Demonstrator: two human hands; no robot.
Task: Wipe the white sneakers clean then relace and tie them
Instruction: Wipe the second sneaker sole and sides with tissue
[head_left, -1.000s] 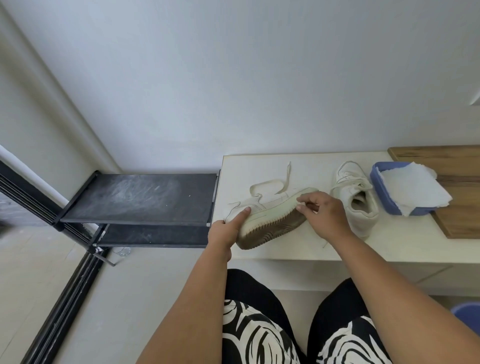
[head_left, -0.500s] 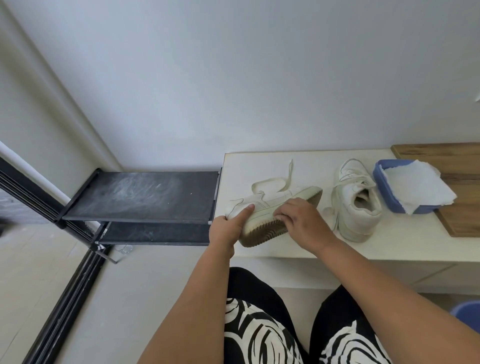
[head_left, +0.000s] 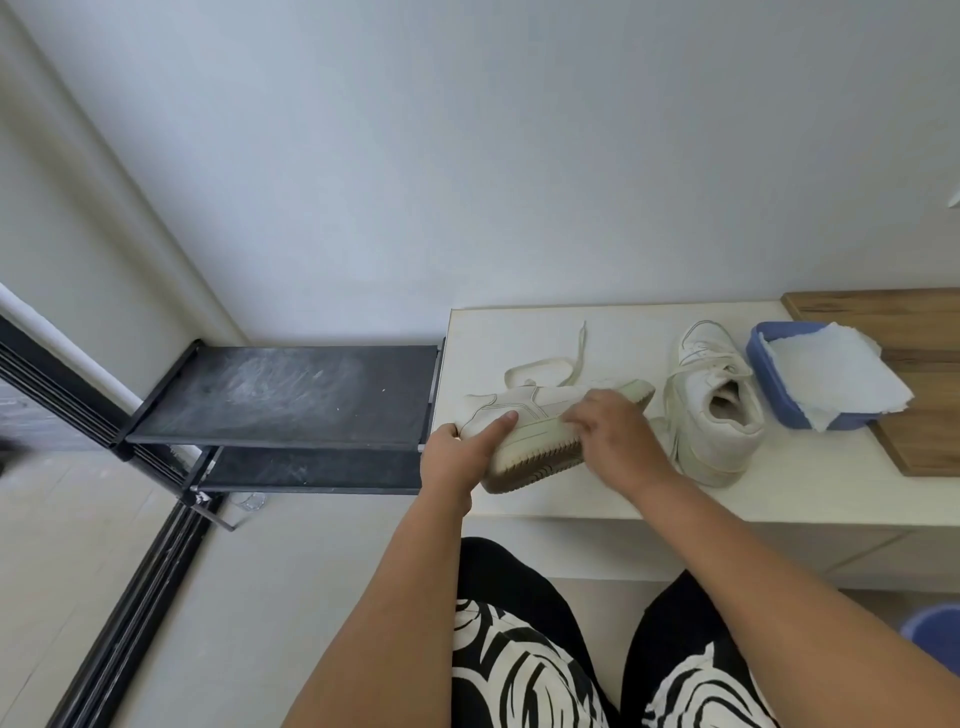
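Two hands work on one sneaker (head_left: 540, 415), tipped on its side near the surface's (head_left: 597, 499) left edge. The left hand (head_left: 457, 457) grips its end, a finger (head_left: 501, 421) laid along the upper. The right hand (head_left: 615, 441) presses on the midsole, fingers curled and motion-blurred; whether they hold a wipe cannot be told. Its lace (head_left: 550, 364) trails loose behind. The second sneaker (head_left: 717, 410) stands upright just right, beside a blue tub (head_left: 779, 395) of white wipes (head_left: 831, 374). Judged stage: wiping under way; relacing and tying remain.
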